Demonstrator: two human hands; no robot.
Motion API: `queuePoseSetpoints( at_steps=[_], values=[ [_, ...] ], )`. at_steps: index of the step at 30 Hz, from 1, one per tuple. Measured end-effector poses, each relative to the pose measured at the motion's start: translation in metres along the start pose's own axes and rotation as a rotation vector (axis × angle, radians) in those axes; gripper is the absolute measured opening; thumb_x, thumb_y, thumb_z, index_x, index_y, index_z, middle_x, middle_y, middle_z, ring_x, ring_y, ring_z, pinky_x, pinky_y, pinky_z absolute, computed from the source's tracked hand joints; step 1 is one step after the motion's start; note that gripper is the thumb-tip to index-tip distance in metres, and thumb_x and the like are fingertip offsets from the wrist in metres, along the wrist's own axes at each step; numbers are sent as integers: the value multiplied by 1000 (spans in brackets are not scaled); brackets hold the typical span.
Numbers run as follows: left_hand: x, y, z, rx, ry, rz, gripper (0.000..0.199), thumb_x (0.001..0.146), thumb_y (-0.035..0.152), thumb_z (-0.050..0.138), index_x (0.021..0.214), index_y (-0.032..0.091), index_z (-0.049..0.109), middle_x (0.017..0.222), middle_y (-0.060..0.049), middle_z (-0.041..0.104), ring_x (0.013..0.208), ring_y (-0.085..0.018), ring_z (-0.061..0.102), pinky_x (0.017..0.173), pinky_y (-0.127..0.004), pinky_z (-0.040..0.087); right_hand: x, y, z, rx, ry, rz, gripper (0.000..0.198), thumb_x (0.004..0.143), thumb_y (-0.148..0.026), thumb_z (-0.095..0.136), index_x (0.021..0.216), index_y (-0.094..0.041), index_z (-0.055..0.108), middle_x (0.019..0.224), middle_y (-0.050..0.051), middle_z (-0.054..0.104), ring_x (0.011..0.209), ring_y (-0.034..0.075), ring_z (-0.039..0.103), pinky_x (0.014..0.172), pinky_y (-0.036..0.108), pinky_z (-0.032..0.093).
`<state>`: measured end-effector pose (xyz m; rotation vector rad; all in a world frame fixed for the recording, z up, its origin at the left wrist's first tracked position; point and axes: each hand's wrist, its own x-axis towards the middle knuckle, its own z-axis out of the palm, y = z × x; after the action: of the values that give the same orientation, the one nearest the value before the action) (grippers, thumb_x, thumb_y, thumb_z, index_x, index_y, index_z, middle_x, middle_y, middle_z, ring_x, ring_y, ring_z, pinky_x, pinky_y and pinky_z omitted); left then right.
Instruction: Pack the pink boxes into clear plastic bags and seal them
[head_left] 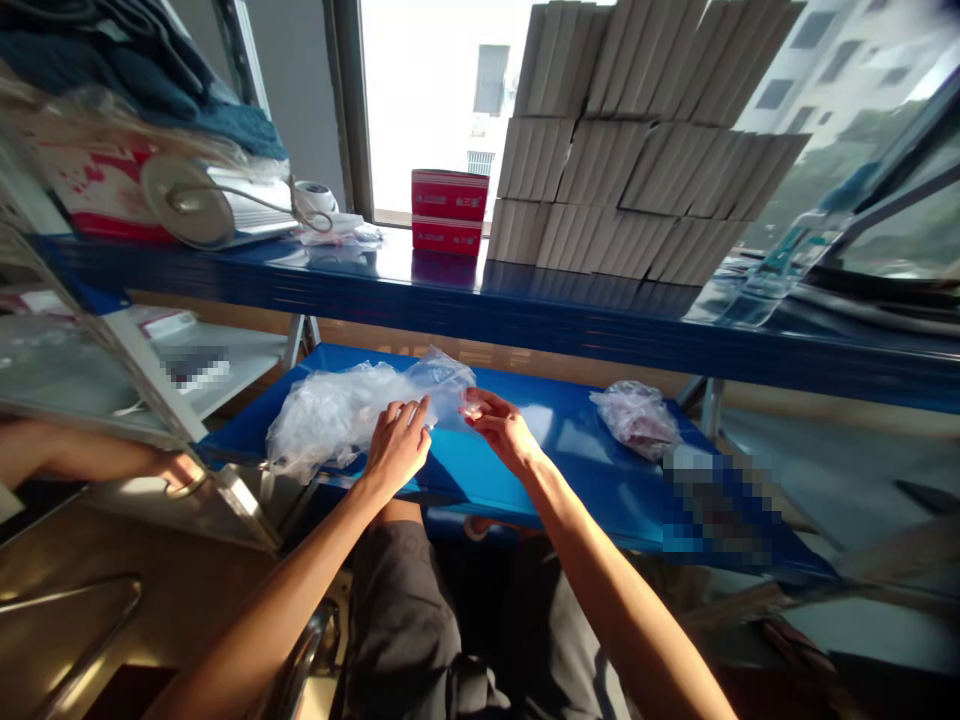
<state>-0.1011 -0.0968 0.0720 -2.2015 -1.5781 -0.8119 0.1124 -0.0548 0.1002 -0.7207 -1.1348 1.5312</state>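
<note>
Left hand [397, 445] rests fingers-spread on a crumpled clear plastic bag [337, 410] lying on the glossy blue desk [570, 450], at ten o'clock from the person's lap. Right hand [499, 425] pinches a small clear piece at the bag's right edge; what it is cannot be told. Judged step: sorting or opening the bag. A second small crumpled bag [637, 418] lies well apart at two o'clock. Next move likely needs the left hand pinning the film down

Bare blue counter [570, 440] lies open right of the grip, up to a small plastic bag [637, 418]. Left of the grip, a heap of clear bags [337, 412] blocks. Above, the blue shelf [480, 300] limits headroom.
</note>
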Motion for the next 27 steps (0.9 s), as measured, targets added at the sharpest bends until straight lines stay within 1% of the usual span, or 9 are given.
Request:
queuePoseSetpoints(
  at_steps=[5, 8, 11, 13, 16, 19, 21, 23, 27],
  values=[
    [12, 9, -2, -4, -57, 77, 25, 94, 17, 60, 114, 16, 76, 118, -17, 67, 120, -36, 56, 98, -50, 53, -12, -6, -13, -650, 156, -172, 38, 64, -48, 90, 83, -19, 73, 79, 5, 75, 77, 23, 71, 72, 34, 58],
    [15, 22, -1, -123, -88, 261, 24, 94, 10, 56, 107, 16, 75, 111, -13, 70, 111, -29, 61, 99, -42, 54, -15, -7, -16, -900, 263, -262, 41, 81, -57, 74, 70, -18, 74, 87, 9, 73, 79, 22, 68, 70, 32, 54],
    [18, 37, -1, -151, -95, 347, 35, 96, 8, 52, 125, 11, 71, 102, -13, 71, 104, -27, 64, 97, -42, 57, -18, -9, -16, -929, 297, -299, 41, 90, -54, 64, 74, -19, 79, 110, 15, 71, 102, 26, 67, 76, 33, 54],
    [21, 45, -3, -130, -134, 339, 33, 95, 9, 53, 121, 9, 73, 100, -14, 71, 105, -30, 65, 97, -44, 58, -21, -11, -15, -921, 298, -335, 37, 89, -52, 66, 76, -20, 81, 115, 14, 70, 113, 28, 64, 82, 34, 54],
    [28, 53, -3, -158, -238, 343, 25, 90, 7, 58, 107, 12, 77, 117, -17, 72, 119, -31, 65, 105, -44, 56, -25, -18, -13, -853, 263, -403, 32, 87, -50, 70, 77, -22, 81, 106, 12, 72, 110, 28, 65, 94, 39, 53],
    [36, 57, -2, -213, -318, 361, 31, 92, 5, 56, 113, 17, 76, 129, -13, 72, 116, -25, 70, 100, -36, 58, -27, -27, -10, -651, 182, -426, 35, 90, -51, 66, 76, -21, 78, 95, 10, 75, 101, 26, 69, 95, 40, 53],
    [41, 58, -3, -188, -377, 284, 37, 97, 6, 50, 123, 19, 73, 128, -12, 73, 101, -23, 75, 88, -34, 61, -28, -32, -9, -516, 131, -385, 38, 93, -53, 62, 89, -19, 79, 87, 9, 75, 90, 24, 71, 87, 38, 55],
    [45, 58, -5, -104, -414, 170, 40, 102, 11, 45, 134, 19, 68, 133, -14, 71, 96, -25, 76, 85, -37, 61, -29, -36, -10, -462, 97, -316, 48, 92, -55, 62, 118, -18, 76, 76, 4, 74, 69, 19, 66, 72, 34, 55],
    [51, 52, -11, 100, -357, 65, 48, 101, 34, 57, 145, 15, 61, 159, -23, 51, 137, -42, 57, 113, -60, 46, -37, -37, -19, -508, 63, -237, 83, 88, -48, 66, 161, -16, 43, 60, -6, 65, 48, 13, 48, 53, 27, 43]
  ],
)
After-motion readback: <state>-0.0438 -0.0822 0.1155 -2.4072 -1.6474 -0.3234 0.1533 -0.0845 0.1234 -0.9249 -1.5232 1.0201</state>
